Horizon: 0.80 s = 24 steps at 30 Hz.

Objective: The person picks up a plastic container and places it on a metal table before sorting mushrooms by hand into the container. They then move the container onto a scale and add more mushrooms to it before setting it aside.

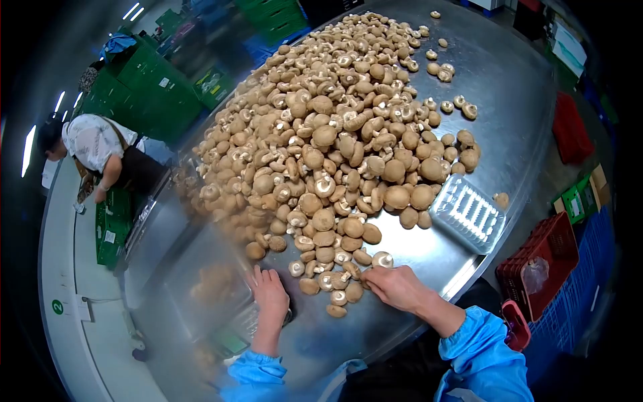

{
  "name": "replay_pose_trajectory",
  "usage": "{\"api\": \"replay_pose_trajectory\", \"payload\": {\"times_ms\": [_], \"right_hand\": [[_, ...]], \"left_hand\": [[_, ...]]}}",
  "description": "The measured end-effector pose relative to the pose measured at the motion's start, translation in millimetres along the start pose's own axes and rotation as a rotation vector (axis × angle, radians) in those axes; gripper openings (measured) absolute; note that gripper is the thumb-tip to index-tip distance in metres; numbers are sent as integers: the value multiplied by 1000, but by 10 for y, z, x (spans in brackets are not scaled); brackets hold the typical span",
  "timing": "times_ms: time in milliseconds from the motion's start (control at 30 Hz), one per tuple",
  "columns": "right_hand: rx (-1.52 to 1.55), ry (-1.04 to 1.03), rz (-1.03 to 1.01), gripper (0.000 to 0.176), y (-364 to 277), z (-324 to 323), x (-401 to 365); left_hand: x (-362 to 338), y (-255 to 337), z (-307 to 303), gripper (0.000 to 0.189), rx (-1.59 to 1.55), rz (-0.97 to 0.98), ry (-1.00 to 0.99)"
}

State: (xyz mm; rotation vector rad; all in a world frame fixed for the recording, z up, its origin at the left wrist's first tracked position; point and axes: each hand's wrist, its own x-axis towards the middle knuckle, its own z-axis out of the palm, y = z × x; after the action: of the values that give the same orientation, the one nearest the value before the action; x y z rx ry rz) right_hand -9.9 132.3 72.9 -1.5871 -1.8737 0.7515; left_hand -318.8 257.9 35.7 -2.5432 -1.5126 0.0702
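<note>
A large heap of brown mushrooms [321, 137] with pale stems covers much of the metal table [516, 94]. My right hand [399, 288] is at the near edge of the heap, its fingertips pinched together beside a few small mushrooms; what they hold, if anything, is hidden. My left hand [269, 295] lies to the left, fingers apart, palm down over the side of a clear plastic tray that is mostly blurred. Another clear plastic tray [469, 213] rests right of the heap, near the table's edge.
Red crates [540, 264] stand on the floor at the right, beside a blue pallet. Green crates [144, 87] are stacked at the upper left. A person [100, 147] bends over a white counter on the left. Loose mushrooms [441, 70] lie at the upper right of the heap.
</note>
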Motion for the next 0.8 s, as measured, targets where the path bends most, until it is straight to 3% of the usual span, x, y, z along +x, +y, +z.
{"api": "replay_pose_trajectory", "payload": {"times_ms": [67,267,333,367,400,433,467,533,567,600,633,667,700,733,767,800], "right_hand": [[12,-9,-3,22,-2,-29,-7],[-61,109,-11,21,172,-255,-19],[91,406,217,24,166,-668,-28],[65,632,180,25,329,-794,-29],[-28,776,275,26,435,-959,-64],[-129,834,287,31,560,-1153,-136],[-206,839,333,37,692,-1265,-226],[-278,814,440,53,1193,-1148,-453],[-217,685,585,60,1123,-1165,-480],[-268,681,570,64,1119,-1120,-493],[-226,678,568,66,1133,-1112,-461],[-360,693,483,57,1153,-1096,-456],[-298,648,490,57,1154,-1124,-493],[-258,615,513,59,1041,-1207,-531],[-335,658,464,76,1021,-1189,-557],[-147,655,560,83,977,-1191,-613]], "left_hand": [[5,32,-31,30,22,-3,28],[193,151,-74,23,-227,-25,-132],[230,266,-162,24,-426,-104,-46],[239,342,-185,25,-534,-143,-3],[251,331,-171,28,-607,-68,138],[242,344,-191,32,-731,-123,172],[232,381,-348,36,-612,-13,279],[89,405,-251,45,-607,-138,343],[43,399,-159,45,-518,-169,251],[-6,397,-70,46,-424,-190,157],[-168,250,336,45,-432,-141,336],[-211,254,459,45,-626,-180,231],[-239,243,595,45,-809,-221,112],[-218,335,643,41,-823,-191,263],[-187,459,630,37,-824,-156,411],[-154,551,596,40,-829,-149,457]]}}
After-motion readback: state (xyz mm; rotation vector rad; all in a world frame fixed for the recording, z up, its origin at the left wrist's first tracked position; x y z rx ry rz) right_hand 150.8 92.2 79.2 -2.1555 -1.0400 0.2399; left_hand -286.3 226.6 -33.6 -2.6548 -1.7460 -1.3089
